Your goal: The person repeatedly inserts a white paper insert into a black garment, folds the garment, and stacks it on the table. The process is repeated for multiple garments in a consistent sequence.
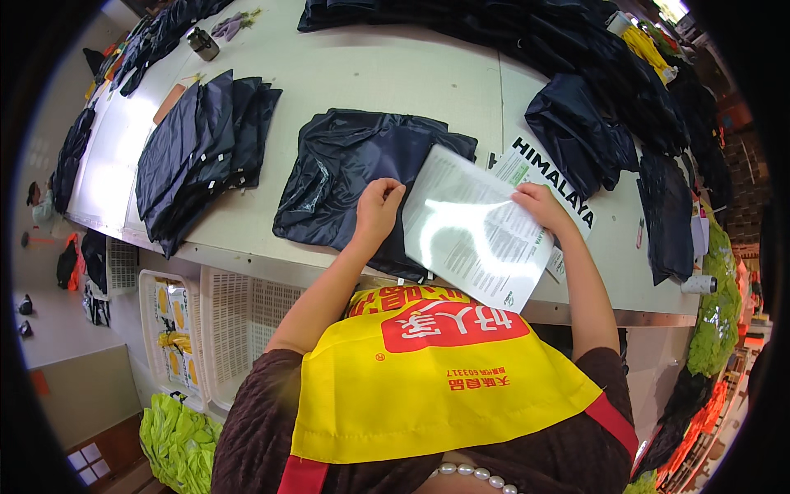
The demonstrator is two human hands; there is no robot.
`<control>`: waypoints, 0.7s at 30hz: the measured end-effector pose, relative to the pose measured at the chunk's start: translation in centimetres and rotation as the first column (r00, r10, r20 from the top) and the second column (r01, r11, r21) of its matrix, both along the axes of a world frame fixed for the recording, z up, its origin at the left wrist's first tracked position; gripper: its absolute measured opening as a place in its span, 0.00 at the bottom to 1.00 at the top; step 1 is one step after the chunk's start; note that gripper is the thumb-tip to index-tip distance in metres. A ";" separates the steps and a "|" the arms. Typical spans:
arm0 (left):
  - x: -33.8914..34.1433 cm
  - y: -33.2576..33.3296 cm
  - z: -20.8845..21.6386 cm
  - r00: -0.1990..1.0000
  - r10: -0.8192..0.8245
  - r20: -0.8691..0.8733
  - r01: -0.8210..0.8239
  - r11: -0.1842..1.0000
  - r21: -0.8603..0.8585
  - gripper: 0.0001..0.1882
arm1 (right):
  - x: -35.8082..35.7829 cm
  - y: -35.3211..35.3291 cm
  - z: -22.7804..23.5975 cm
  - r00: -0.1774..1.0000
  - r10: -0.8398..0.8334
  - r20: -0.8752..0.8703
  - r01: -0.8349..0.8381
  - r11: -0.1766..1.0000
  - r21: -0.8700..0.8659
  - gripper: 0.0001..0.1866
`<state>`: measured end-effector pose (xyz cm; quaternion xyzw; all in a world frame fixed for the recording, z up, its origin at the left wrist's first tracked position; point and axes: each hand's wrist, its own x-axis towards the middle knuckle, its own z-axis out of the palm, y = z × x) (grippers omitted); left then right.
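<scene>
My right hand is closed on the right edge of a glossy, see-through white printed sheet; whether it is a flat plastic bag cannot be made out. The sheet tilts over the front edge of the table, glare across its middle. Beneath its left side lies a folded dark navy garment of shiny fabric. My left hand is over that garment, fingers curled together, and what is in them, if anything, is hidden. Behind the sheet, partly covered, more white printed sheets or bags with large black lettering lie on the table.
Folded dark garments are fanned out at left. A crumpled dark garment and a dark stack are at right, with a long dark heap behind. A dark bottle stands far left. White plastic crates sit below the table.
</scene>
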<state>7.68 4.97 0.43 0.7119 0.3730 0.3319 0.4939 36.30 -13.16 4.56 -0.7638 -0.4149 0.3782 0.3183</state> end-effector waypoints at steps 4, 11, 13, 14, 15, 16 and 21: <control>0.6 -0.4 0.2 0.994 -0.076 -0.083 0.086 0.988 0.125 0.08 | -1.3 5.2 -1.8 0.982 0.175 0.067 -0.176 0.984 0.016 0.14; -1.0 0.3 2.4 0.971 -0.007 -0.239 0.075 0.958 0.277 0.06 | 0.8 9.5 -3.2 0.964 0.183 0.195 -0.195 0.980 0.046 0.13; -1.3 0.0 3.1 0.964 0.019 -0.265 0.068 0.947 0.313 0.06 | 1.1 8.4 -2.0 0.991 0.088 0.102 -0.093 0.994 0.051 0.13; -1.0 -0.2 3.3 0.959 0.011 -0.284 0.086 0.941 0.327 0.06 | 1.5 7.7 -2.3 0.990 0.085 0.109 -0.093 0.993 0.075 0.14; -0.7 -0.2 3.1 0.960 0.009 -0.280 0.088 0.940 0.330 0.06 | 1.8 7.5 -2.5 0.988 0.096 0.125 -0.107 0.990 0.089 0.14; -0.5 -0.5 3.0 0.959 0.004 -0.284 0.094 0.939 0.330 0.06 | 1.6 7.4 -3.0 0.986 0.105 0.132 -0.119 0.988 0.099 0.14; 0.3 -1.2 2.8 0.948 -0.004 -0.319 0.123 0.928 0.353 0.06 | -0.4 9.5 -4.6 0.980 0.160 0.121 -0.177 0.974 0.145 0.13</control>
